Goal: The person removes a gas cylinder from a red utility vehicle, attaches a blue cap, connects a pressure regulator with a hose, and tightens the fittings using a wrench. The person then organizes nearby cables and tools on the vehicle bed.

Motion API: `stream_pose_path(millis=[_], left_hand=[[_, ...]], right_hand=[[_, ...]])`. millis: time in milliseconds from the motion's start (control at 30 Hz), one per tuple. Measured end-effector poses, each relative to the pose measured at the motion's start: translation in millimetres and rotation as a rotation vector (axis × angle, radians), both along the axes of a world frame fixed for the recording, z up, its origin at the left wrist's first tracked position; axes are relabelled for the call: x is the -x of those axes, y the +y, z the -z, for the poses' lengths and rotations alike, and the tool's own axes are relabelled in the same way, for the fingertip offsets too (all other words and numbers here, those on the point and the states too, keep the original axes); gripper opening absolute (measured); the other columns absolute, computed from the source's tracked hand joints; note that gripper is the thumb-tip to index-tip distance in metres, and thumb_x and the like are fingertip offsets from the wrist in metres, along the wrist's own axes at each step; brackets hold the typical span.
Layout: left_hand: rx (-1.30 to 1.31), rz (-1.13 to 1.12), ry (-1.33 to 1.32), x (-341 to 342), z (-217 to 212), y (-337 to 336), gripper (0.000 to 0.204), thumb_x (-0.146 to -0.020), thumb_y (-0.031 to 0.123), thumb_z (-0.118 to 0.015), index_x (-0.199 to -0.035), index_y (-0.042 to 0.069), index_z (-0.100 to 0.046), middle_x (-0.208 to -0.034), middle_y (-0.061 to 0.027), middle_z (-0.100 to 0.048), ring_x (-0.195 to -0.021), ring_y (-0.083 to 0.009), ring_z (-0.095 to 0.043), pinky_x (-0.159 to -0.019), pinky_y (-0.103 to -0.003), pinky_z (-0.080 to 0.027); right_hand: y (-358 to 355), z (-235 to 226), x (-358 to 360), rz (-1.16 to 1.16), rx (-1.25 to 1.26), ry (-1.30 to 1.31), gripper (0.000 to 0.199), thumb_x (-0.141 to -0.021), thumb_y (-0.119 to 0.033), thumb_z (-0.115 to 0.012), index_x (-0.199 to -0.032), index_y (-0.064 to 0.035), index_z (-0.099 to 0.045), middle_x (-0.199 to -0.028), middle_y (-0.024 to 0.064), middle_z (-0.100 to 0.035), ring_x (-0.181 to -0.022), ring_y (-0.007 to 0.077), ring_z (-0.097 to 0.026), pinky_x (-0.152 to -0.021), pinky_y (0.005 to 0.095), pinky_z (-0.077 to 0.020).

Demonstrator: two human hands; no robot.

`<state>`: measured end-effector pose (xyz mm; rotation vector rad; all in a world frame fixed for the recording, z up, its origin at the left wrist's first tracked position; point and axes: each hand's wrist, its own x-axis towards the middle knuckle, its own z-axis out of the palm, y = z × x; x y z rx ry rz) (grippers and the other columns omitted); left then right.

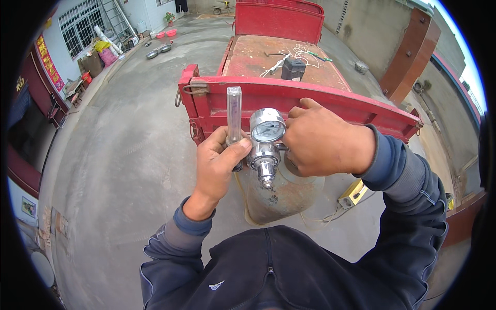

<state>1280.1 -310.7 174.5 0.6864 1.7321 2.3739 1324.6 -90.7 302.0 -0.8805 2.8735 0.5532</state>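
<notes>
A chrome gas regulator (264,155) with a round pressure gauge (267,130) stands in front of me, over a worn grey-green gas cylinder (279,199). On its left side rises a clear upright flowmeter tube (234,111). My left hand (217,163) is closed around the tube's lower end, thumb across the front. To the right of the gauge, my right hand (326,138) is curled into a fist beside the regulator's short side stem. Its fingers face away from me, so what they grip is hidden. The joint between regulator and cylinder is also covered by this hand.
A red truck bed (294,98) stands just beyond the cylinder, bearing a black box (293,68), white cables (302,54) and a hammer-like tool. A yellow box-shaped device (353,194) with cables lies right of the cylinder. Metal basins (158,50) rest on the concrete at far left.
</notes>
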Motion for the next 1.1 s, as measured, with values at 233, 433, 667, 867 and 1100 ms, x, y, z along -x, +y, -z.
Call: stream_pose_path(millis=[233,433,667,867,1100], left_hand=[[-0.005,0.014,-0.058,4.1,-1.4,0.6,0.023,-0.101,0.021,-0.073,-0.112,0.001,-0.072,-0.093,-0.0031,-0.073,-0.079,-0.008,-0.065,-0.068,-0.026,-0.051],[0.002,0.001,-0.043,2.3,-6.1,0.4,0.023,-0.1,0.019,-0.074,-0.112,-0.001,-0.071,-0.092,-0.0039,-0.073,-0.078,-0.0085,-0.066,-0.067,-0.026,-0.051],[0.02,0.009,-0.082,2.3,-9.1,-0.5,0.022,-0.1,0.02,-0.073,-0.11,0.0,-0.07,-0.091,-0.0048,-0.073,-0.074,-0.0107,-0.068,-0.059,-0.027,-0.055],[0.054,0.016,-0.093,1.6,-17.7,0.1,0.022,-0.1,0.021,-0.073,-0.108,0.001,-0.07,-0.091,-0.0044,-0.073,-0.074,-0.01,-0.069,-0.058,-0.027,-0.057],[0.039,-0.024,-0.096,-0.9,-11.8,2.2,0.022,-0.1,0.022,-0.072,-0.107,0.001,-0.07,-0.088,-0.0054,-0.072,-0.068,-0.0122,-0.067,-0.057,-0.028,-0.054]], right_hand=[[2.5,8.1,-1.9,-0.001,0.024,0.171,0.028,-0.079,-0.021,-0.07,-0.096,0.0001,-0.081,-0.098,0.0177,-0.078,-0.106,0.0382,-0.071,-0.117,0.062,-0.0445],[2.6,-10.0,8.7,0.047,0.065,-0.188,0.03,-0.076,-0.021,-0.072,-0.093,0.0027,-0.08,-0.096,0.0206,-0.077,-0.105,0.0401,-0.071,-0.114,0.0621,-0.0468],[6.7,3.7,0.0,-0.008,0.08,0.115,0.035,-0.076,-0.022,-0.071,-0.1,0.0029,-0.079,-0.098,0.0194,-0.077,-0.106,0.0386,-0.071,-0.114,0.0595,-0.0473],[15.6,6.9,3.3,0.006,0.169,0.064,0.033,-0.077,-0.023,-0.07,-0.095,0.0021,-0.079,-0.097,0.0216,-0.077,-0.109,0.0396,-0.072,-0.115,0.0595,-0.0456],[-8.5,-2.6,-2.2,-0.023,-0.077,0.025,0.025,-0.079,-0.02,-0.07,-0.093,-0.0024,-0.08,-0.094,0.017,-0.077,-0.104,0.0346,-0.073,-0.122,0.063,-0.0383]])
